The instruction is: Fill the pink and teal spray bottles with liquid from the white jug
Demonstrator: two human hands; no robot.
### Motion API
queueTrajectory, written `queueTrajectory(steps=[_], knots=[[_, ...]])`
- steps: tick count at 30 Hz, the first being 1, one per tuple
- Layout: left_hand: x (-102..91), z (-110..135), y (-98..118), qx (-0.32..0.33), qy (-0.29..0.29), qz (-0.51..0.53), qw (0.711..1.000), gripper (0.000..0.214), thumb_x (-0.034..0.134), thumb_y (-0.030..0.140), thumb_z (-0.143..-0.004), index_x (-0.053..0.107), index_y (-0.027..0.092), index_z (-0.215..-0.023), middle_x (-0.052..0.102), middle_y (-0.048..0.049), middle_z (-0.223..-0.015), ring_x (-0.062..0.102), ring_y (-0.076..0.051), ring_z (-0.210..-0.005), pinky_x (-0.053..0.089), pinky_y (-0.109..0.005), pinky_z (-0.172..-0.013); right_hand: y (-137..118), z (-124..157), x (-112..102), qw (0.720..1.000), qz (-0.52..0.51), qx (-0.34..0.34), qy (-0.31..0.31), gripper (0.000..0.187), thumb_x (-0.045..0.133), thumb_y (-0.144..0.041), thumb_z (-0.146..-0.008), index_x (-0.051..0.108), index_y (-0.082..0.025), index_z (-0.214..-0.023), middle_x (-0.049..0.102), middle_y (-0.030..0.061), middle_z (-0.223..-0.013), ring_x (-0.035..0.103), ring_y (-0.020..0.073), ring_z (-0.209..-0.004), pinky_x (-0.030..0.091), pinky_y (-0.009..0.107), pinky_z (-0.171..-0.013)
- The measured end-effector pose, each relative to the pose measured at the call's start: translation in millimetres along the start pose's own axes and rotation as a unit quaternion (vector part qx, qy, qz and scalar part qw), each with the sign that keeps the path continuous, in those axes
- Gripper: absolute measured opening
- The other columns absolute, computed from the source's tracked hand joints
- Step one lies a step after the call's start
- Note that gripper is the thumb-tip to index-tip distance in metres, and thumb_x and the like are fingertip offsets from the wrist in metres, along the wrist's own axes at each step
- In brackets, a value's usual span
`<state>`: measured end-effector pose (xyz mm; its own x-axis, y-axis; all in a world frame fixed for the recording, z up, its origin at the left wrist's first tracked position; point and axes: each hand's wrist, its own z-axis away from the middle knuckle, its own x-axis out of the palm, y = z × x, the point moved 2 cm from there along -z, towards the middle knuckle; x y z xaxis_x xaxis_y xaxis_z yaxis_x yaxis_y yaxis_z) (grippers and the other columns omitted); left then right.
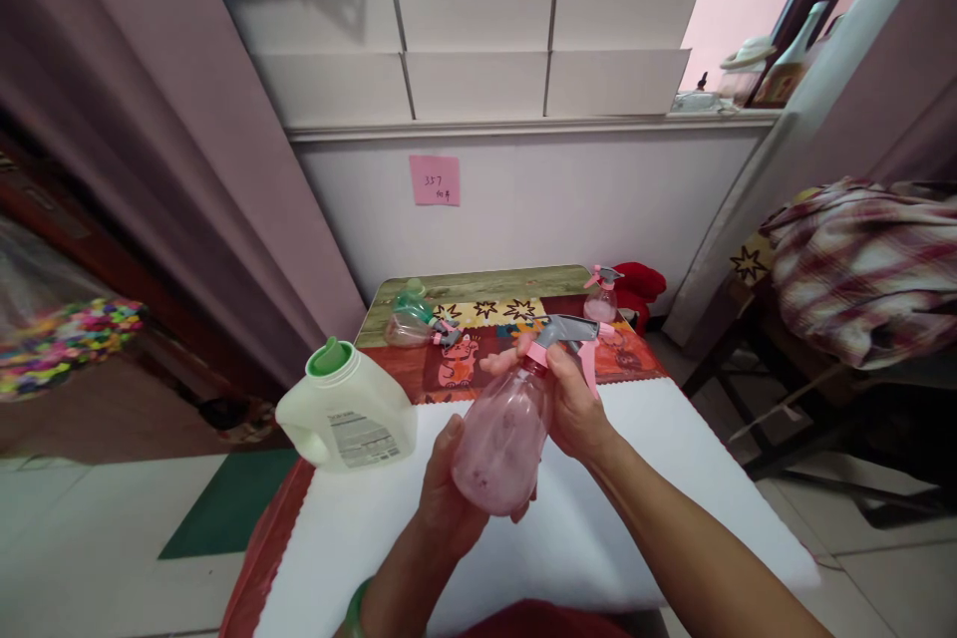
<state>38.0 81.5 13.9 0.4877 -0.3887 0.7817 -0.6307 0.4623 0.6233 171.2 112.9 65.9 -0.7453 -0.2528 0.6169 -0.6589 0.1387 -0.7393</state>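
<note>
Fingers (502, 361) of the right hand (577, 411) are closing round the neck of the pink spray bottle (499, 439), just under its grey trigger head (569, 329). This grip is likely steadying the top while leaving the pink trigger hanging free on the far side. The left hand (447, 498) is wrapping the lower body of the bottle, thumb on the near side and fingertips showing beneath the base, so it is bearing the weight from below.

Held between both hands, the bottle is tilting with its base toward the person and its head pointing away. It is hovering above the white pad (658, 478) without touching it.

A white detergent jug (351, 414) with a green cap is standing at the pad's left corner, near the left hand. Farther back on the table (478, 281), a clear spray bottle (411, 321) is lying on its side on the patterned cloth (456, 364). A small pink sprayer (602, 297) is standing upright at the far right edge, well apart from the hands. A pink sticky note (435, 180) is hanging on the wall behind.
</note>
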Motion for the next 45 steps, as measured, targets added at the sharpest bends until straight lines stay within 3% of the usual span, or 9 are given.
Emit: queueTrajectory(steps=[5, 9, 15, 18, 21, 27, 30, 36, 45], knots=[[7.0, -3.4, 2.8, -0.052, -0.027, 0.028, 0.998, 0.082, 0.034, 0.077, -0.092, 0.069, 0.005, -0.114, 0.073, -0.018, -0.084, 0.068, -0.023, -0.052, 0.041, -0.025, -0.036, 3.4, 1.2, 0.3, 0.999, 0.014, -0.038, 0.03, 0.029, 0.058, -0.054, -0.094, 0.063, -0.026, -0.094, 0.079, 0.0033, -0.089, 0.073, 0.0273, -0.109, 0.046, 0.045, -0.109], [9.5, -3.4, -1.1, -0.06, -0.03, 0.042, 0.997, 0.084, 0.032, 0.078, -0.091, 0.07, 0.005, -0.109, 0.072, -0.0179, -0.083, 0.067, -0.022, -0.051, 0.04, -0.025, -0.035, 4.9, -0.3, 0.2, 0.999, 0.001, -0.028, 0.044, 0.03, 0.059, -0.055, -0.093, 0.062, -0.026, -0.094, 0.079, 0.0034, -0.088, 0.072, 0.0277, -0.109, 0.048, 0.045, -0.107], [-2.1, -2.4, -17.2, 0.045, 0.105, -0.008, 0.993, 0.064, 0.052, 0.066, -0.09, 0.07, 0.01, -0.116, 0.074, -0.0156, -0.088, 0.07, -0.027, -0.063, 0.049, -0.032, -0.044, 2.7, -8.0, -5.3, 0.998, -0.033, 0.008, 0.047, 0.035, 0.067, -0.055, -0.082, 0.066, -0.023, -0.097, 0.08, 0.0072, -0.092, 0.071, 0.0321, -0.111, 0.054, 0.048, -0.099], [-3.0, -2.5, -19.1, 0.088, 0.13, -0.027, 0.987, 0.057, 0.066, 0.057, -0.085, 0.067, 0.016, -0.125, 0.074, -0.0142, -0.102, 0.072, -0.029, -0.081, 0.055, -0.034, -0.056, 2.9, -9.6, -6.3, 0.998, -0.041, -0.011, 0.045, 0.041, 0.066, -0.063, -0.083, 0.067, -0.024, -0.093, 0.079, 0.0076, -0.091, 0.072, 0.0321, -0.11, 0.053, 0.049, -0.101], [-0.2, -1.6, -15.9, 0.103, 0.121, -0.043, 0.986, 0.061, 0.072, 0.054, -0.082, 0.065, 0.019, -0.131, 0.073, -0.0141, -0.111, 0.071, -0.03, -0.091, 0.057, -0.036, -0.066, 3.8, -10.5, -7.3, 0.999, -0.032, -0.01, 0.04, 0.051, 0.066, -0.075, -0.08, 0.066, -0.024, -0.086, 0.079, 0.0062, -0.085, 0.073, 0.0308, -0.106, 0.052, 0.05, -0.104], [0.4, 1.5, -15.5, 0.023, 0.071, -0.023, 0.997, 0.068, 0.054, 0.067, -0.088, 0.069, 0.009, -0.12, 0.074, -0.0155, -0.09, 0.068, -0.026, -0.061, 0.051, -0.034, -0.045, 3.3, -11.3, -13.3, 0.999, 0.006, 0.012, 0.037, 0.045, 0.071, -0.068, -0.081, 0.063, -0.024, -0.077, 0.077, 0.0036, -0.071, 0.077, 0.0283, -0.096, 0.052, 0.051, -0.104], [1.4, -0.5, -14.1, -0.002, 0.028, 0.003, 1.0, 0.074, 0.047, 0.072, -0.09, 0.069, 0.006, -0.117, 0.073, -0.0158, -0.085, 0.069, -0.026, -0.058, 0.049, -0.031, -0.043, 2.6, -9.8, -13.7, 0.999, -0.007, 0.031, 0.037, 0.045, 0.071, -0.069, -0.079, 0.061, -0.024, -0.075, 0.078, 0.0042, -0.072, 0.077, 0.0293, -0.095, 0.055, 0.051, -0.098], [4.3, -3.6, -15.6, -0.172, -0.092, 0.139, 0.971, 0.091, 0.03, 0.083, -0.088, 0.069, 0.005, -0.114, 0.073, -0.0174, -0.085, 0.068, -0.021, -0.05, 0.036, -0.023, -0.033, -4.1, -9.8, -6.4, 0.999, -0.013, 0.027, 0.028, 0.051, 0.067, -0.073, -0.079, 0.054, -0.025, -0.068, 0.078, 0.0045, -0.069, 0.076, 0.0296, -0.096, 0.053, 0.051, -0.102], [7.0, -1.5, -14.0, -0.18, -0.091, 0.168, 0.965, 0.089, 0.029, 0.081, -0.09, 0.068, 0.005, -0.114, 0.074, -0.0199, -0.087, 0.069, -0.022, -0.052, 0.036, -0.023, -0.034, -8.7, -7.6, -7.4, 0.999, 0.03, -0.012, 0.022, 0.048, 0.067, -0.072, -0.081, 0.059, -0.025, -0.071, 0.078, 0.0041, -0.071, 0.077, 0.029, -0.095, 0.054, 0.05, -0.099]])
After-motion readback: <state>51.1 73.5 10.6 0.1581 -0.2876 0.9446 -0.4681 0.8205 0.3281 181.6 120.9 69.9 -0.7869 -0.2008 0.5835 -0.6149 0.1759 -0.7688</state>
